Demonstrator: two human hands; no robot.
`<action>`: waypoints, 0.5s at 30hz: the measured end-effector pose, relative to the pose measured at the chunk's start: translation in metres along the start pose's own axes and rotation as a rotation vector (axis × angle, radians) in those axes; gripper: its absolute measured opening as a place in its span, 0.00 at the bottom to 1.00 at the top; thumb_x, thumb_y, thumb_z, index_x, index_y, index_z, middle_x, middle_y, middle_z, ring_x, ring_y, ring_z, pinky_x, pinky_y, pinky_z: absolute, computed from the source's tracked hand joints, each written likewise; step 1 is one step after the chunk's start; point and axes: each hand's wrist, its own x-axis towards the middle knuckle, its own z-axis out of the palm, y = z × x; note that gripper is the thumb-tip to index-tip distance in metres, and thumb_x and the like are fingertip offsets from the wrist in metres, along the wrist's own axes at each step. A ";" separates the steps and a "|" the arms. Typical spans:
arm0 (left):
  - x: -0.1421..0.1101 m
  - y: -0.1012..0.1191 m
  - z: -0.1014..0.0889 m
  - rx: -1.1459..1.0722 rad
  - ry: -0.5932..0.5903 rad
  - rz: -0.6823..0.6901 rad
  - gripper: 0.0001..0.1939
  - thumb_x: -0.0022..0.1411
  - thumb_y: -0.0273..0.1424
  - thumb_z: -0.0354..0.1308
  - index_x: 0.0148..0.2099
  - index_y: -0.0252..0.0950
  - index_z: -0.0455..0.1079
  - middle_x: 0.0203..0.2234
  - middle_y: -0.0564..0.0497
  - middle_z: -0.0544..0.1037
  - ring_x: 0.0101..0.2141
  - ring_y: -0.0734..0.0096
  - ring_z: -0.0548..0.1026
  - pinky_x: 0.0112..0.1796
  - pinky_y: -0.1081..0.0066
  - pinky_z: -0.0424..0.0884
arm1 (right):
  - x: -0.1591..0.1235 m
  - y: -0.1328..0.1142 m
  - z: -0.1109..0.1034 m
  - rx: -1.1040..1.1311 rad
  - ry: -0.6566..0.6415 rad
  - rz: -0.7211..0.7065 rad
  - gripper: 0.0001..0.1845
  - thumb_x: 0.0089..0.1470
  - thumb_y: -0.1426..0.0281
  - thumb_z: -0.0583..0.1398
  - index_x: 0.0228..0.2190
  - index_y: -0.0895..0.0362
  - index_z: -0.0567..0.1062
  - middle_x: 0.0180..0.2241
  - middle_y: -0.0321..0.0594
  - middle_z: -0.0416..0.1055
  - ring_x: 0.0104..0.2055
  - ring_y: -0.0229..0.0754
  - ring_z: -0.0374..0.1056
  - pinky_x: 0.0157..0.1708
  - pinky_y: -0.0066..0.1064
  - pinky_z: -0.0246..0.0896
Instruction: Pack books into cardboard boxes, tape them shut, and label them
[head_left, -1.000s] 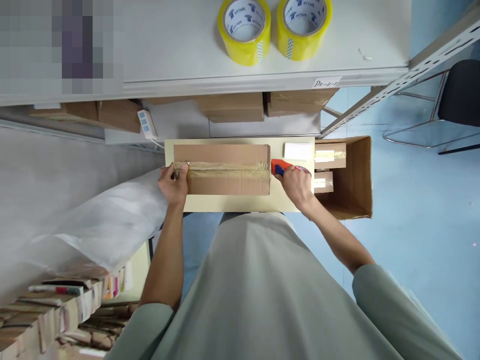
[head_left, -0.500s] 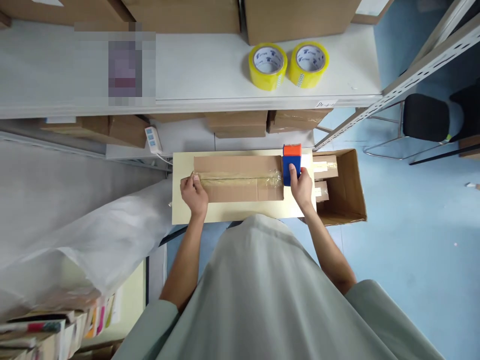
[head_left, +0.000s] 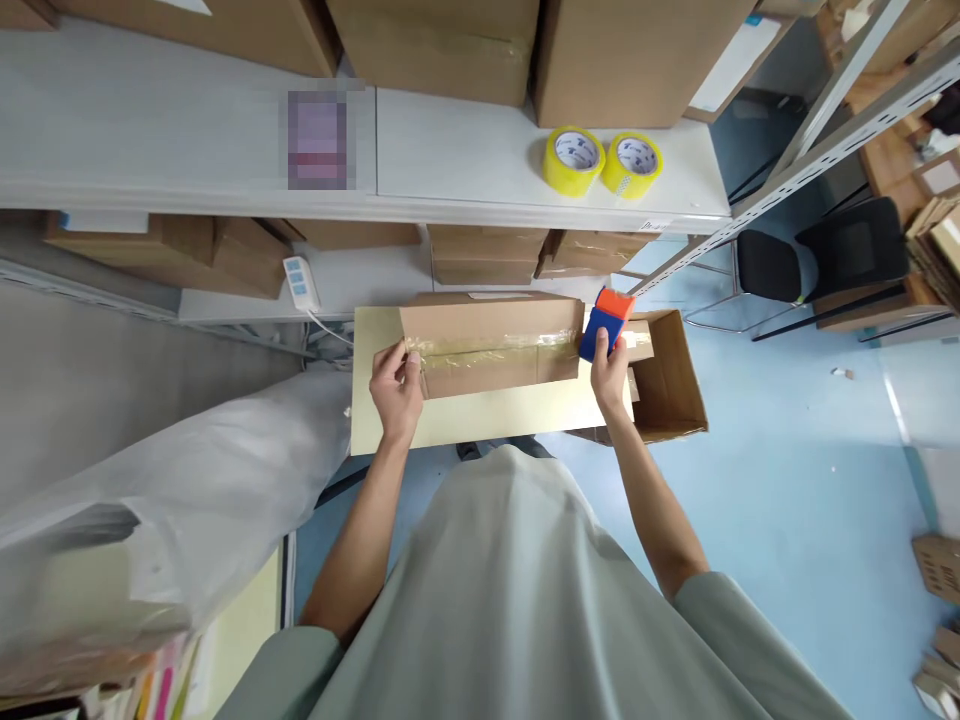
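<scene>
A long brown cardboard box [head_left: 491,375] lies across the narrow cream tabletop [head_left: 525,412], with clear tape running along its middle seam. At the box's left end, my left hand [head_left: 397,395] is closed with thumb and fingertips on the edge; whether a tape end is also pinched there, I cannot tell. My right hand [head_left: 610,380] is wrapped round a blue and orange tape dispenser [head_left: 604,326], tilted and close beside the box's right end. My right fingers are partly hidden behind the dispenser.
An open carton [head_left: 675,375] holding smaller boxes adjoins the table on the right. Two yellow tape rolls [head_left: 573,180] [head_left: 632,180] sit on the shelf [head_left: 450,150] ahead. A white power strip [head_left: 301,284] lies below it. Plastic sheeting [head_left: 225,460] hangs at left; a black chair [head_left: 769,266] stands right.
The tape dispenser has tilted to the right and come slightly away from the box's end. The box has tipped and turned a little, so its far side shows. My view has also shifted.
</scene>
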 end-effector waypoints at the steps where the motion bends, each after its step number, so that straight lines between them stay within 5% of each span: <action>1: -0.008 -0.006 -0.006 -0.027 -0.004 -0.022 0.24 0.76 0.52 0.62 0.57 0.39 0.84 0.54 0.41 0.82 0.54 0.56 0.82 0.56 0.61 0.82 | -0.014 0.004 0.002 0.009 0.001 0.013 0.34 0.70 0.32 0.50 0.40 0.50 0.67 0.38 0.44 0.75 0.41 0.50 0.72 0.43 0.41 0.68; 9: -0.104 -0.069 -0.036 -0.077 0.046 -0.269 0.20 0.72 0.47 0.66 0.55 0.39 0.82 0.53 0.41 0.82 0.51 0.57 0.85 0.54 0.58 0.85 | -0.129 0.054 0.009 -0.002 0.055 0.187 0.35 0.67 0.29 0.52 0.34 0.48 0.65 0.32 0.38 0.71 0.36 0.48 0.69 0.41 0.42 0.69; 15: -0.130 -0.093 -0.037 -0.039 0.066 -0.407 0.17 0.68 0.40 0.67 0.53 0.37 0.82 0.48 0.43 0.82 0.43 0.61 0.86 0.47 0.62 0.85 | -0.160 0.076 0.012 0.101 0.016 0.317 0.39 0.62 0.26 0.54 0.34 0.49 0.66 0.31 0.38 0.74 0.35 0.45 0.70 0.39 0.40 0.73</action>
